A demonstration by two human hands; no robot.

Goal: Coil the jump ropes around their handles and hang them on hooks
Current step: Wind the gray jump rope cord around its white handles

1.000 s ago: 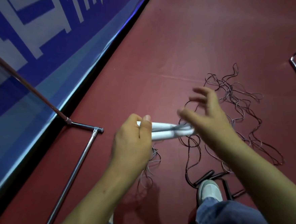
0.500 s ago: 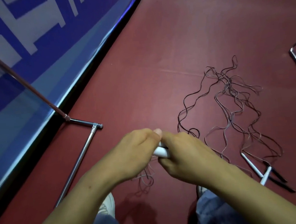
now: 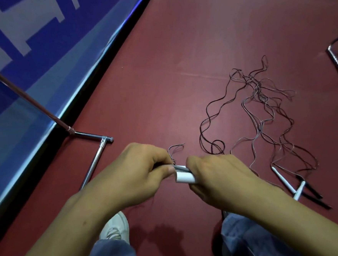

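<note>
I read right hand (image 3: 217,178) clamped round white handles (image 3: 184,177), at knee height over floor (image 3: 178,47), to steady them. Left hand (image 3: 139,176) fingers pinch cord (image 3: 174,150) at handle end, likely tensioning wrap. Other ropes (image 3: 262,105) lie tangled on floor.

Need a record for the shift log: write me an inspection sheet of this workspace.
Surface: dark red sports floor, ropes lying on it.
Job's things: pair of white plastic jump-rope handles held together, thin grey cord wound on them; tangle of thin dark ropes on the floor at right, with loose white handles and black handles.
Clutter: nothing seen.
Grips: left hand pinches the cord; right hand grips the held handles.
Cables: nothing seen apart from the ropes.
Surroundings: blue and white banner at left; chrome tube rack base; second metal frame at right edge; white sneaker.
</note>
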